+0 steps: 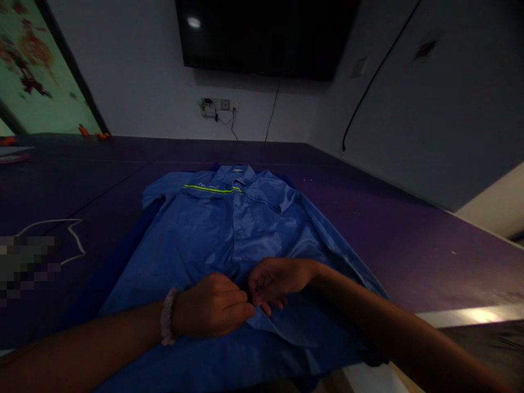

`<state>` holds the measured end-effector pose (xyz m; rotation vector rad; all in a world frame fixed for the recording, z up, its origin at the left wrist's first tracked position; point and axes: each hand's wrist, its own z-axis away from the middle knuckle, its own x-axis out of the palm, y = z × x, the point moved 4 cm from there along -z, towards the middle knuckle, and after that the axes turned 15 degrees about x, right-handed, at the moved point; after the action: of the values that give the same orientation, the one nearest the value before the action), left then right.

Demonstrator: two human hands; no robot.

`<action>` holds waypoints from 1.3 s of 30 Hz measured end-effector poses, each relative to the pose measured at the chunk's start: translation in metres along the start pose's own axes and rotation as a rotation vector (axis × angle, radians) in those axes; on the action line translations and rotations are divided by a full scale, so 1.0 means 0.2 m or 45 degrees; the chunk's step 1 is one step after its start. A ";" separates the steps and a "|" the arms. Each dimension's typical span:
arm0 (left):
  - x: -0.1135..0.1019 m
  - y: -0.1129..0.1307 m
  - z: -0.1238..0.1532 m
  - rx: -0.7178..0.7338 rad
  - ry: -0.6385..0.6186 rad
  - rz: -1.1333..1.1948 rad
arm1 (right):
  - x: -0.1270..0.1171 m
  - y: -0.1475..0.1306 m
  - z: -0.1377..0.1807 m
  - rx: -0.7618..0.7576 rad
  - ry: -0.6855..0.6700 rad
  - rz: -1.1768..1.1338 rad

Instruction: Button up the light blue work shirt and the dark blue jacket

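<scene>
Head view: the left hand (pixel 210 305) is closed, fingers folded and tips together, clamped on the near part of a blue shirt (pixel 208 224) at its front opening; the right hand (pixel 276 278) meets it there from the right, thumb and forefinger close to the left fingertips, the remaining fingers curled and slightly spread; whether the right fingertips also pinch cloth cannot be told; a pale bracelet (pixel 167 316) encircles the left wrist.

The shirt lies front up in the middle of the scene, collar at the far end, lower part toward the viewer; a cloth edge stands folded just below the fingertips; a darker blue cloth (pixel 135 240) shows from beneath it on the left.

The supporting surface is purple (pixel 347 213), with a pale edge strip (pixel 470 316) at near right; a white cord (pixel 76 237) lies at left, beside an object (pixel 24 262) obscured by pixelation; orange items (pixel 84 131) sit at far left, near a light green panel (pixel 36 60) with red decorations; a dark screen (pixel 266 38) hangs on the far wall (pixel 139 65), above sockets (pixel 225 105); a black cable (pixel 376 71) runs down the right wall.

Lettering (pixel 208 185) above the yellow-green chest stripe (pixel 208 190) is too blurred to read; the collar label (pixel 237 170) is too small to read.
</scene>
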<state>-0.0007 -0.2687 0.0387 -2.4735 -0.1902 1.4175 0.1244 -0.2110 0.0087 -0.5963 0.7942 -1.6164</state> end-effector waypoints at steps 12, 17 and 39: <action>-0.01 0.02 -0.01 0.080 -0.005 0.001 | 0.01 0.00 0.01 0.009 0.010 0.094; 0.00 0.01 0.00 0.087 0.012 0.062 | 0.01 0.00 0.01 0.007 -0.021 0.076; 0.00 -0.01 -0.01 -0.105 0.160 0.275 | 0.03 0.02 0.02 -0.028 0.057 0.145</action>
<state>0.0007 -0.2670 0.0389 -2.7094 0.0479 1.3522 0.1282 -0.2174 0.0074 -0.5226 0.8647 -1.5227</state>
